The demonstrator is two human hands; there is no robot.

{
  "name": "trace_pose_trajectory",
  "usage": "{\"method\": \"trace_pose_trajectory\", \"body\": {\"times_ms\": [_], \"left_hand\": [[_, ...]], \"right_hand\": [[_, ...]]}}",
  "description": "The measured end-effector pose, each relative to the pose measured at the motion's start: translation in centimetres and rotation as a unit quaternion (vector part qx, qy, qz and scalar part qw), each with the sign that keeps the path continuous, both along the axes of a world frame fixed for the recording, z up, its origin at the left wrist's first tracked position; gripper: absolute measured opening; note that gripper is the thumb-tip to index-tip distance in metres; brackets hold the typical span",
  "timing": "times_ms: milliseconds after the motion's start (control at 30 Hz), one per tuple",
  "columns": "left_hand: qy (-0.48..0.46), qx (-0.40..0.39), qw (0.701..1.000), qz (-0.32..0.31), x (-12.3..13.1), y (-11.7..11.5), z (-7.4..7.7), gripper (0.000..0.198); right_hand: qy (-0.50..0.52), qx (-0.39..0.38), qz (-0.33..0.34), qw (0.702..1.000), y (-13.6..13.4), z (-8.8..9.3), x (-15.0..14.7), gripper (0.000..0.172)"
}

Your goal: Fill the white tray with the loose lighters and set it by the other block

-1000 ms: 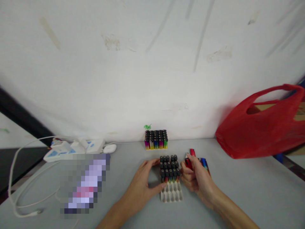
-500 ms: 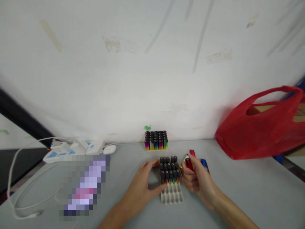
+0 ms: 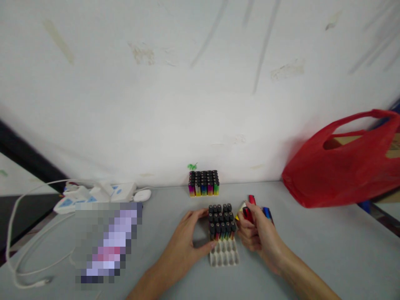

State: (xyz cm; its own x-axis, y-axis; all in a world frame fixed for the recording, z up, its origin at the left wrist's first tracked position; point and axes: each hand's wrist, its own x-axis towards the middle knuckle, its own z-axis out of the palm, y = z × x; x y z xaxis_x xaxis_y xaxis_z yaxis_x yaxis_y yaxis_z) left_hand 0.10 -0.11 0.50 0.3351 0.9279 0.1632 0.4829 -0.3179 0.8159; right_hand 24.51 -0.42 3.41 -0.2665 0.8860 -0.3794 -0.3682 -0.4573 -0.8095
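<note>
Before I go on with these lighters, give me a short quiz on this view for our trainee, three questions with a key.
1. Which hand is nearest the blue lighter?
2. True or false: every slot in the tray is filled.
3. What stands directly beyond the tray, close to the wall?
a) the power strip
b) a block of lighters
c) the red bag

Key:
1. The right hand.
2. False; the near slots are empty.
3. b

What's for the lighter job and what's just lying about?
For the job, it seems:
white plastic tray with hollows
black-topped lighters standing in it
held red lighter
blue lighter
rear, rectangular, colourful lighter block

Just lying about, probably:
red handled bag
white plastic power strip
</note>
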Motion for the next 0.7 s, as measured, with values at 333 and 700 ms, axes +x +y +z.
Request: {"method": "trace_pose_trajectory", "body": {"times_ms": [333, 700], "left_hand": [[-0.002, 0.002, 1.0, -0.006, 0.0, 0.0, -0.1, 0.072], [-0.001, 0.001, 1.0, -0.006, 0.0, -0.1, 0.3, 0.071]], "right_hand": [[-0.021, 0.002, -0.031, 0.999, 0.0, 0.2, -0.3, 0.054], [-0.02, 0.013, -0.017, 1.0, 0.8, -1.1, 0.5, 0.069]]}}
